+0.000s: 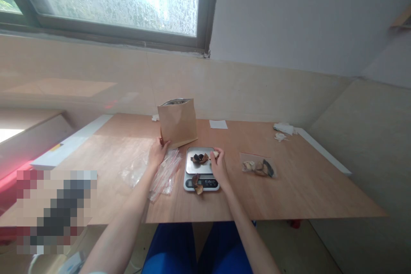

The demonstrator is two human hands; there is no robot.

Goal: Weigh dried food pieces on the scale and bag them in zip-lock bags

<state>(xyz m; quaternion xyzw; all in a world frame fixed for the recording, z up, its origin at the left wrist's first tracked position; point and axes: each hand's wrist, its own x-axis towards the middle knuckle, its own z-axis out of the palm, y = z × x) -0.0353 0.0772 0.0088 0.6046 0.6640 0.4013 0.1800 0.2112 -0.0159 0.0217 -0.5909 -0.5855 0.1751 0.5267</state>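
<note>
Head view: on the wooden table [308, 188], a kitchen scale [192, 168] sits near the middle, dark dried pieces [199, 158] on its metal plate. A brown dried piece [197, 183] lies across its near front, partly covering the display; the light markings on the black button panel [210, 183] are too small to read. The right hand [218, 167] pinches a pale piece [216, 153] between its fingers at the plate's right edge. The left hand [156, 154] touches the near left bottom corner of an upright brown paper bag [178, 124], open at the top; whether its fingers close on it, I cannot tell. Clear plastic bags [168, 173] with reddish seal strips lie left of the scale; a filled clear packet [257, 166] lies right.
</note>
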